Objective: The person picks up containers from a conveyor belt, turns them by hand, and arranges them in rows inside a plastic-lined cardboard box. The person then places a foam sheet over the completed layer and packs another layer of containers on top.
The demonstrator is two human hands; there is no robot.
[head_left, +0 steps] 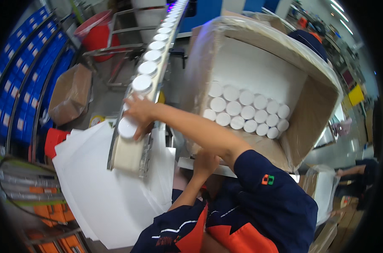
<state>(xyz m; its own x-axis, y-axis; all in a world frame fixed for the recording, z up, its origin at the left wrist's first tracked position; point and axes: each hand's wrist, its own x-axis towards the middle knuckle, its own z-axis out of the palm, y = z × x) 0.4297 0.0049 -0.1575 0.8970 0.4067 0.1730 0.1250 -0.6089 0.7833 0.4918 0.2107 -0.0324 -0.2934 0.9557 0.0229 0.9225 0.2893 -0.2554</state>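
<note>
The right hand closes on a white-capped jar at the conveyor end, while the left hand, apparently clamped, steadies the tilted carton of packed jars.

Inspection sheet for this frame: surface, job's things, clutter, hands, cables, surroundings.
Surface: narrow conveyor running away from the person, white sheets stacked beside it.
Job's things: white-capped jars in single file on the conveyor; cardboard box tipped on its side, two rows of jars inside.
Clutter: brown bag and red bucket on the floor.
Hands: right hand over the end jar; left hand at the box's lower edge.
Cables: black cable at lower left.
Surroundings: blue racks to the left.
</note>
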